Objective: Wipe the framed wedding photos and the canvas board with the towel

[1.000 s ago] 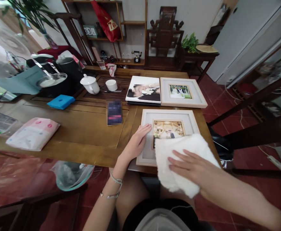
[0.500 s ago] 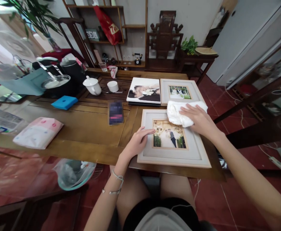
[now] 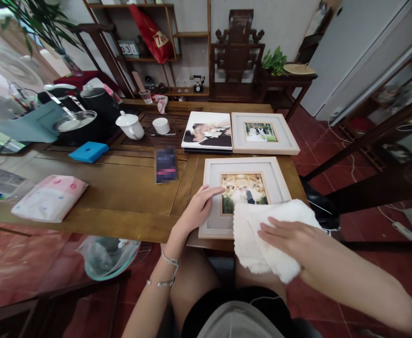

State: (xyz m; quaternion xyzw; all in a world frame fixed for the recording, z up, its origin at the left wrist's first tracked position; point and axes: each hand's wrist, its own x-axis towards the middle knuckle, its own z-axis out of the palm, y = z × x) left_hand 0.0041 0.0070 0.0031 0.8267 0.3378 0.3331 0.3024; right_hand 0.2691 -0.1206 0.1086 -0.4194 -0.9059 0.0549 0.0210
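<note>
White cloth (image 3: 250, 241) drapes near right corner of picture frame (image 3: 213, 227); right hand (image 3: 288, 238) flat atop, fingers slightly apart. Left hand (image 3: 198, 209), fingers outstretched, touches left side.

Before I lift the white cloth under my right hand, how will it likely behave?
The white cloth will probably flop, since it falls in soft folds past the near edge of the photo frame. It's likely light for its size, looking like plain fabric, though dampness can't be told. Its fuzzy-looking surface may keep it from slipping.
</note>
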